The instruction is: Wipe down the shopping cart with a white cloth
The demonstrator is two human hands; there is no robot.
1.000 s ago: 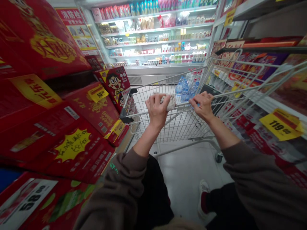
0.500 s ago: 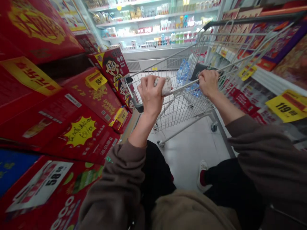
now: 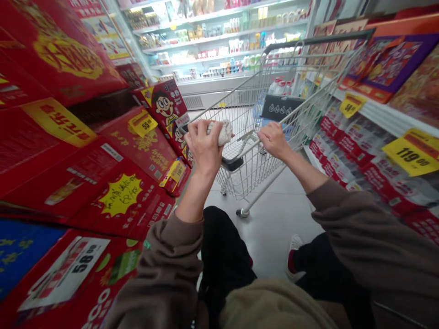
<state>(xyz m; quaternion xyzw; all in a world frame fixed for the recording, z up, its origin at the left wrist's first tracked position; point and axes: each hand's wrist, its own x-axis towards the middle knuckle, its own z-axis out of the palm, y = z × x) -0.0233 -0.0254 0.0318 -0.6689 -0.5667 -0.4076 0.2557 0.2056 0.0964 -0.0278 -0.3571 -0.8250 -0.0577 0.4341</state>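
A wire shopping cart (image 3: 291,91) stands tilted in the aisle in front of me. My left hand (image 3: 203,148) is closed around the cart handle (image 3: 230,161) together with a crumpled white cloth (image 3: 222,132). My right hand (image 3: 273,140) is closed on the right part of the same handle. Water bottles (image 3: 278,85) lie at the far end of the cart basket, partly hidden by a dark flap. Brown sleeves cover both of my forearms.
Red gift boxes (image 3: 113,183) with yellow price tags are stacked close on the left. Shelves with red packs and yellow tags (image 3: 408,155) run along the right. A chilled display (image 3: 219,55) closes the aisle ahead. Grey floor (image 3: 274,219) lies under the cart.
The cart has swung to the right and tilted while both hands kept their hold. The view shifted, and the hands sit lower and further left in the picture.
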